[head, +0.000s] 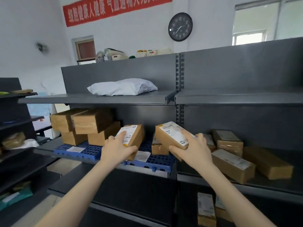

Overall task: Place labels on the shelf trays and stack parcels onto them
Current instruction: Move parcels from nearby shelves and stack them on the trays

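Note:
My left hand (117, 149) grips a small brown parcel (136, 136) with a white shipping label, held tilted just above the right blue tray (157, 161). My right hand (194, 149) grips a second, longer labelled parcel (170, 135), held above the same tray's right end. A white paper label (142, 156) lies on that tray, and another label (75, 149) lies on the left blue tray (88, 150). Several brown parcels (85, 124) are stacked on the left tray. One small box (158, 149) stands on the right tray behind my right hand.
Loose brown parcels (232, 166) lie on the grey shelf to the right. A white poly mailer (122, 87) rests on the upper shelf. More parcels (205, 210) stand on the bottom shelf. A dark side rack (14, 145) with packets stands at the left.

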The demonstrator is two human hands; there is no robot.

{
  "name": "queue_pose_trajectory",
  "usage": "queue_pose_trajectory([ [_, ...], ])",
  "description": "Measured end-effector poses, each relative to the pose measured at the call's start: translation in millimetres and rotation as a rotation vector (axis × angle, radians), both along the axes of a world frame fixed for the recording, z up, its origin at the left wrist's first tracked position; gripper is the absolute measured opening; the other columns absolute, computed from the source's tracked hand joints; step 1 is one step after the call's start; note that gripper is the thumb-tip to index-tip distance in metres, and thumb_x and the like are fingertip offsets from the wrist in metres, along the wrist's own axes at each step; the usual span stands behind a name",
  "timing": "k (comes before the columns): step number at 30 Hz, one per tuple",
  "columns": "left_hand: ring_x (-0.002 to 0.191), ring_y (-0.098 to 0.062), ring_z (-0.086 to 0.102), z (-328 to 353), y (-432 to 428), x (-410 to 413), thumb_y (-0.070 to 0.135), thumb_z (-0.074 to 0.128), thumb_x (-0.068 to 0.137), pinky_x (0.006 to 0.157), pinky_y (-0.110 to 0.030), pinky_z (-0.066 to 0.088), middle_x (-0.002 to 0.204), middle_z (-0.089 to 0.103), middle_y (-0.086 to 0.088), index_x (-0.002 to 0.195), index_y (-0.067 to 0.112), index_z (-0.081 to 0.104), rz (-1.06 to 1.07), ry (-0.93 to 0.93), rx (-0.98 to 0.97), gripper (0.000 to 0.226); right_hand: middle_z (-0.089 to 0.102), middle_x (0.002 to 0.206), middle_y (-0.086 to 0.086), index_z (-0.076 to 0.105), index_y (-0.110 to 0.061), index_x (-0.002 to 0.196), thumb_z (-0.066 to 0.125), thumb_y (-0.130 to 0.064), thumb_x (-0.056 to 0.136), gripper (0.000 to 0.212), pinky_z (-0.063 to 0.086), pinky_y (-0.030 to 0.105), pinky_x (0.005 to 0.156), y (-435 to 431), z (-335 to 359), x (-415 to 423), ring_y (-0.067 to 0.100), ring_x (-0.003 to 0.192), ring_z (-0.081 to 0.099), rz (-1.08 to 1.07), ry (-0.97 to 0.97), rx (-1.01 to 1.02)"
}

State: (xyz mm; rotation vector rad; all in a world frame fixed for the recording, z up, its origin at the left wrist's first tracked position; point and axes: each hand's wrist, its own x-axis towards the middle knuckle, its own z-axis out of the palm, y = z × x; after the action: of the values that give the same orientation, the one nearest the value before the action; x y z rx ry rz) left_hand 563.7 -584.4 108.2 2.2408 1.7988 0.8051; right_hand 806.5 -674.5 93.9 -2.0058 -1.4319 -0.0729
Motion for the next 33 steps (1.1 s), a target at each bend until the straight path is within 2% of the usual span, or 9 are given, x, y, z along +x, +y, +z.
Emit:
queue_pose_trajectory([
  [6,0.124,-0.038,0.036,7,105,18,0.058,0.060,0.074,0.098,-0.044,0.037,0.133,0.040,-0.018,0.144,0.030,0.029,-0.025,0.048,-0.051,0.081,0.029,0.135,0.013,0.022,-0.043,0.144,0.053,-0.072,0.072,0.083,0.040,0.042,0.095,112,-2,-17,0.035,0.124,0.032,-0.071,0.043,-0.136],
  [11,0.132,-0.037,0.030,-1,174,30,0.063,0.057,0.075,0.101,-0.043,0.035,0.143,0.033,-0.017,0.145,0.033,0.025,-0.009,0.120,-0.130,0.083,0.021,0.148,0.018,0.029,-0.032,0.144,0.056,-0.068,0.075,0.083,0.034,0.044,0.105,166,-11,-32,0.037,0.135,0.024,-0.153,0.044,-0.188],
  [16,0.134,-0.037,0.028,-19,215,34,0.063,0.057,0.075,0.104,-0.045,0.035,0.146,0.030,-0.016,0.147,0.032,0.023,-0.048,0.149,-0.119,0.085,0.029,0.137,0.015,0.032,-0.030,0.143,0.056,-0.065,0.075,0.080,0.034,0.042,0.102,183,-25,-37,0.034,0.127,0.029,-0.208,0.007,-0.215],
  [21,0.139,-0.038,0.020,-35,228,38,0.075,0.052,0.072,0.108,-0.049,0.029,0.154,0.018,-0.016,0.150,0.032,0.013,-0.088,0.246,-0.174,0.098,0.027,0.141,0.015,0.023,-0.033,0.146,0.051,-0.074,0.074,0.088,0.030,0.045,0.106,185,-27,-37,0.036,0.130,0.027,-0.238,-0.008,-0.262],
  [24,0.140,-0.039,0.017,-29,228,38,0.084,0.048,0.066,0.110,-0.053,0.023,0.155,0.013,-0.015,0.151,0.030,0.010,-0.092,0.254,-0.164,0.107,0.027,0.144,0.016,0.029,-0.031,0.145,0.048,-0.079,0.071,0.091,0.027,0.048,0.108,181,-24,-36,0.036,0.132,0.026,-0.251,-0.010,-0.258],
  [29,0.139,-0.038,0.020,-12,214,48,0.089,0.044,0.061,0.107,-0.053,0.026,0.153,0.021,-0.014,0.148,0.032,0.016,-0.150,0.188,-0.067,0.108,0.030,0.147,0.016,0.020,-0.032,0.148,0.044,-0.083,0.070,0.095,0.029,0.048,0.105,166,-18,-32,0.037,0.134,0.027,-0.245,-0.020,-0.177],
  [33,0.137,-0.039,0.022,-1,175,56,0.085,0.045,0.065,0.106,-0.052,0.029,0.151,0.024,-0.016,0.147,0.033,0.019,-0.235,0.152,-0.020,0.100,0.028,0.150,0.016,0.019,-0.032,0.148,0.040,-0.084,0.071,0.095,0.031,0.048,0.105,131,-12,-29,0.036,0.136,0.026,-0.258,0.007,-0.156],
])
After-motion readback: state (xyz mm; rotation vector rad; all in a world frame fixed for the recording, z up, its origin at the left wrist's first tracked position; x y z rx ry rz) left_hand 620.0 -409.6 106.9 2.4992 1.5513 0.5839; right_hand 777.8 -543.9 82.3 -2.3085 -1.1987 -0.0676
